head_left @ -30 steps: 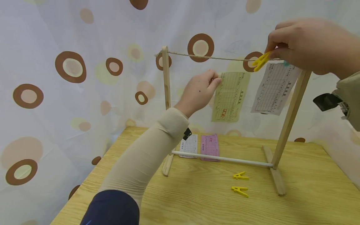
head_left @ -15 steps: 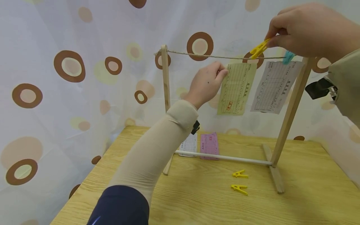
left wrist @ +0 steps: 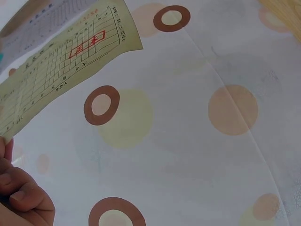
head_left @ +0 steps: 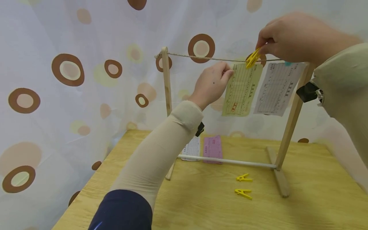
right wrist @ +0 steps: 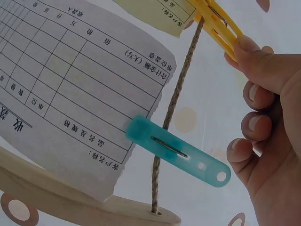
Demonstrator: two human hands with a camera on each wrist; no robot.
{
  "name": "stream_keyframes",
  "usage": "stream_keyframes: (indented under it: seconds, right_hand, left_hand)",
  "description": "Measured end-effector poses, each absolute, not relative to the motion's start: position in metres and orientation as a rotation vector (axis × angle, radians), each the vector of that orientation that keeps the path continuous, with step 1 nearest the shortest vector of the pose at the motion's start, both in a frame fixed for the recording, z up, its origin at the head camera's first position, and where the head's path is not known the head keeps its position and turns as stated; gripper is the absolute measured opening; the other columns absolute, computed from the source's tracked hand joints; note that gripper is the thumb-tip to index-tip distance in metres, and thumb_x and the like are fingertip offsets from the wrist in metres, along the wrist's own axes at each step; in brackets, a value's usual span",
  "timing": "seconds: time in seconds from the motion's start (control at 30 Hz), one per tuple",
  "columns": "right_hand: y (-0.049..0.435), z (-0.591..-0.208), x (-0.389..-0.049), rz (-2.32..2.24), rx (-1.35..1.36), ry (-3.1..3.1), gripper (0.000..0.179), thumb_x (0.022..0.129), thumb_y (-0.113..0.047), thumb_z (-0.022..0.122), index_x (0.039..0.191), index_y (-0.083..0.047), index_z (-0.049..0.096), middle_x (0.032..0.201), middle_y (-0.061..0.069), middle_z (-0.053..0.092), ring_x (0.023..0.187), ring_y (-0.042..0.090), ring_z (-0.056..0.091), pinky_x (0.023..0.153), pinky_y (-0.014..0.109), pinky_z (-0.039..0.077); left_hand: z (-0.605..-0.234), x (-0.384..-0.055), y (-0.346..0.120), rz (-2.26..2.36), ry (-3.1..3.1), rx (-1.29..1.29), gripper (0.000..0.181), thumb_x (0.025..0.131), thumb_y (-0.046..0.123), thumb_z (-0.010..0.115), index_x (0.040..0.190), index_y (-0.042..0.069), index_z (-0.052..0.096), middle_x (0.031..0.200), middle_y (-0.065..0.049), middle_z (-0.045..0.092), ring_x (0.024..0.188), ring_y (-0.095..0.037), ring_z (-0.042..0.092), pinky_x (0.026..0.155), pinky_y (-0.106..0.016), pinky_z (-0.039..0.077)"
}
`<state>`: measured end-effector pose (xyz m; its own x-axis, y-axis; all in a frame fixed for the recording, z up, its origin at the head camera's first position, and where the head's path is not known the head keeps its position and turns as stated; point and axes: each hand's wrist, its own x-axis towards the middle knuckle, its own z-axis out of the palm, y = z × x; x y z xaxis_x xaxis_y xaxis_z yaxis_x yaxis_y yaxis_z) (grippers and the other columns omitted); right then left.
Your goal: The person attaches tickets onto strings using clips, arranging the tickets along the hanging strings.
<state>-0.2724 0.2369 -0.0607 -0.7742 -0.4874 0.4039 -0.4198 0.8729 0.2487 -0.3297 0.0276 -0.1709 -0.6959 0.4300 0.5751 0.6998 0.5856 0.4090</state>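
Observation:
My left hand (head_left: 214,81) pinches the upper left corner of a yellow receipt slip (head_left: 242,91), whose top edge lies along the twine (head_left: 207,58). In my right hand (head_left: 296,38) a yellow clothespin (head_left: 252,59) is pinched by its handles, its nose over the slip's top edge at the line. The right wrist view shows the yellow clothespin (right wrist: 217,21) overlapping the twine and the slip's corner. Beside it a white receipt slip (head_left: 279,89) hangs from the twine under a teal clothespin (right wrist: 176,150).
The twine runs between the posts of a wooden rack (head_left: 291,121) with a white crossbar (head_left: 241,162). On the wooden table (head_left: 201,201) lie two yellow clothespins (head_left: 243,193), a pink slip (head_left: 212,149) and another white slip (head_left: 192,149). A dotted curtain (head_left: 95,95) hangs behind.
The left hand has raised the yellow slip up to the twine and rightward. The right hand first lifted, then came down and left, bringing the yellow clothespin onto the slip's top edge.

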Motion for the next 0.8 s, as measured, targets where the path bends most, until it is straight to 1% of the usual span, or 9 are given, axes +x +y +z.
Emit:
stream_keyframes:
  seconds: [0.07, 0.3, 0.47, 0.67, 0.8]
  right_hand:
    - [0.2358, -0.0627, -0.273, -0.184, 0.658, -2.609, 0.015, 0.103, -0.016, 0.06, 0.102, -0.004, 0.07, 0.104, 0.019, 0.065, 0.061, 0.027, 0.054, 0.053, 0.038, 0.042]
    - [0.2346, -0.0649, -0.2748, -0.182, 0.627, -2.64, 0.016, 0.103, -0.015, 0.059, 0.104, -0.002, 0.069, 0.103, 0.021, 0.065, 0.062, 0.029, 0.056, 0.055, 0.039, 0.044]
    - [0.2356, -0.0658, -0.2746, -0.191, 0.614, -2.654, 0.016, 0.102, -0.014, 0.061, 0.105, -0.001, 0.069, 0.103, 0.022, 0.063, 0.064, 0.03, 0.056, 0.056, 0.04, 0.044]
    - [0.2374, -0.0675, -0.2742, -0.215, 0.616, -2.665, 0.017, 0.101, -0.014, 0.063, 0.107, -0.001, 0.069, 0.103, 0.022, 0.063, 0.064, 0.029, 0.057, 0.058, 0.041, 0.046]
    - [0.2383, -0.0697, -0.2736, -0.264, 0.648, -2.664, 0.022, 0.099, -0.016, 0.066, 0.111, 0.003, 0.069, 0.102, 0.023, 0.063, 0.064, 0.028, 0.058, 0.06, 0.043, 0.049]
  left_hand:
    - [-0.1713, -0.3298, 0.0276, -0.872, -2.405, -0.91, 0.02, 0.108, 0.031, 0.049, 0.104, 0.014, 0.057, 0.085, 0.0, 0.056, 0.073, -0.014, 0.048, 0.067, -0.024, 0.035]
    - [-0.1716, -0.3304, 0.0269, -0.882, -2.414, -0.896, 0.019, 0.109, 0.031, 0.048, 0.103, 0.015, 0.056, 0.085, -0.001, 0.056, 0.073, -0.015, 0.047, 0.067, -0.024, 0.035]
    - [-0.1729, -0.3304, 0.029, -0.888, -2.42, -0.908, 0.019, 0.108, 0.031, 0.049, 0.103, 0.014, 0.056, 0.086, -0.001, 0.055, 0.074, -0.015, 0.048, 0.068, -0.024, 0.036]
    - [-0.1751, -0.3304, 0.0336, -0.873, -2.42, -0.941, 0.019, 0.108, 0.031, 0.05, 0.106, 0.015, 0.059, 0.091, 0.002, 0.059, 0.076, -0.013, 0.049, 0.069, -0.024, 0.037]
    - [-0.1766, -0.33, 0.0348, -0.865, -2.428, -0.951, 0.019, 0.108, 0.032, 0.05, 0.106, 0.015, 0.059, 0.09, 0.001, 0.058, 0.075, -0.014, 0.048, 0.068, -0.024, 0.036]
